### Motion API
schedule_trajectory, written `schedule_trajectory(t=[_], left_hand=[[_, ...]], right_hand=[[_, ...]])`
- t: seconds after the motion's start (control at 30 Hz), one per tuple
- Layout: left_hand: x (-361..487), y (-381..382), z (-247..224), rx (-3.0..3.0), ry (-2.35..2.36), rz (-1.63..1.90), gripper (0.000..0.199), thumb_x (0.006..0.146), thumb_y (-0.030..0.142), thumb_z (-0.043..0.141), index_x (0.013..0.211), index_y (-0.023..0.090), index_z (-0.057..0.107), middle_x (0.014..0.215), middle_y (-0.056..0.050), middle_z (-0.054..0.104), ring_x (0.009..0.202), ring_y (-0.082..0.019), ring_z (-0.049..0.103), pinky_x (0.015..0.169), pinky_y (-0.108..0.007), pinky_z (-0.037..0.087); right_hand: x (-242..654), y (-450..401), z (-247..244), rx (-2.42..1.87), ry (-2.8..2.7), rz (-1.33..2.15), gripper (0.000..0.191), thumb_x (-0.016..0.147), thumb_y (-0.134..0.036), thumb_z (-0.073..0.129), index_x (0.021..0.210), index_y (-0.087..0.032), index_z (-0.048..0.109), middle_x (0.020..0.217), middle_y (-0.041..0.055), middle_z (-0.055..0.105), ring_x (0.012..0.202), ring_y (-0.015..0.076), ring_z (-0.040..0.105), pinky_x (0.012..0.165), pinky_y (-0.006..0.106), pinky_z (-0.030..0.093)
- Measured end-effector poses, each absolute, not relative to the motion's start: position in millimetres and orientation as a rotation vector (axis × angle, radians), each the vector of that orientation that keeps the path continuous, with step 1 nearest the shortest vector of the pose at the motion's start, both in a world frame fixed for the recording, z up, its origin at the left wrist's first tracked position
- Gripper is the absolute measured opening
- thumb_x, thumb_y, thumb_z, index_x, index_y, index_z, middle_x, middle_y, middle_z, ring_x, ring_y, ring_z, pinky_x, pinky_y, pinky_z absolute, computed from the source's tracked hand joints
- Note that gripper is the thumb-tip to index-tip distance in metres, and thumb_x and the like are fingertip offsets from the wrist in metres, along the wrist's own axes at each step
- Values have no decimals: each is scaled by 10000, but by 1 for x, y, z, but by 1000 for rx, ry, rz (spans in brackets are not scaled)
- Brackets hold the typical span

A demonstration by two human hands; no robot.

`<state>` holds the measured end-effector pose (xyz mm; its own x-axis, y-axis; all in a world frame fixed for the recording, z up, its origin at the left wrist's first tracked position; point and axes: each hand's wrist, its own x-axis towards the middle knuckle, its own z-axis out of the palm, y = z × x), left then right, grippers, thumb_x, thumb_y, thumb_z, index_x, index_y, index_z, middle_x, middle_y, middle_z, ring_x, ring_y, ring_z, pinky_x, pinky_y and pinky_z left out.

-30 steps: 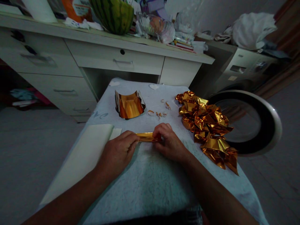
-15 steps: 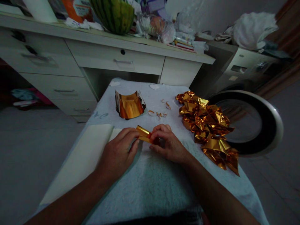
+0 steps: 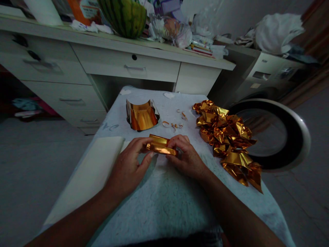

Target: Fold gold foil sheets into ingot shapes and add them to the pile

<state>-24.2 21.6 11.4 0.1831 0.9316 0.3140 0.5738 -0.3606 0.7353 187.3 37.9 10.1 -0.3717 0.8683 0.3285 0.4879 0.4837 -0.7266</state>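
Note:
Between my two hands is a piece of gold foil paper point(image 3: 161, 149), curled up along its near and far edges into a shallow trough. My left hand point(image 3: 130, 164) pinches its left end between thumb and fingers. On the right end, my right hand point(image 3: 186, 157) grips it the same way, its fingertips partly hiding the foil. Just beyond my hands lies a curved stack of gold foil sheets point(image 3: 143, 116). Thin gold strips point(image 3: 173, 126) are scattered to the right of that stack. A heap of folded gold foil pieces point(image 3: 223, 128) spreads along the table's right side.
A pale cloth point(image 3: 154, 212) covers the table, with a cream pad point(image 3: 87, 175) at the left. Behind stands a white desk point(image 3: 108, 61) bearing a cut watermelon point(image 3: 124, 17) and bags. A washing machine's open round door point(image 3: 295, 133) is beside the table's right edge.
The gold foil has turned between my hands, so its near edge now stands up as a folded strip. My fingers have shifted slightly; everything else is unchanged.

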Motion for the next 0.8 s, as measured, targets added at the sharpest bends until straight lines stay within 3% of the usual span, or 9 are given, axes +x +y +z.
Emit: schedule_trajectory(t=[0.13,0.27,0.5,0.67,0.8], left_hand=[[-25,22,8,1919,1378,1027,282,923,285,531,1201,248,547,1178,-39,645,1068,-204,632,942,-383,496],[-25,23,8,1855,1371,1039,273,918,294,530,1183,246,570,1189,-44,646,1081,-214,625,891,-369,512],[-25,23,11,1862,1376,1037,249,915,287,523,1153,247,587,1134,-38,648,1046,-208,618,864,-361,511],[-26,23,11,1934,1390,1065,239,921,251,502,1147,241,579,1105,-34,621,1023,-198,609,892,-369,493],[-25,23,10,1963,1400,1092,303,905,208,508,1202,250,550,1085,-28,579,996,-184,593,905,-376,490]], right_hand=[[187,38,10,-1133,-2045,676,161,791,-127,680,895,-217,595,988,31,578,1002,211,487,882,353,374],[188,38,9,-1149,-2062,686,180,791,-209,709,936,-217,602,1027,44,561,1012,222,488,897,371,385],[189,39,7,-1209,-2004,647,481,783,-319,725,1206,-205,525,1132,79,553,1084,256,493,931,406,415],[188,39,3,-1242,-1985,658,487,762,-238,735,1206,-226,533,1128,56,581,1073,236,504,930,384,419],[187,38,3,-1236,-1940,669,374,766,-195,712,1106,-218,555,1038,41,582,1004,220,518,879,358,425]])
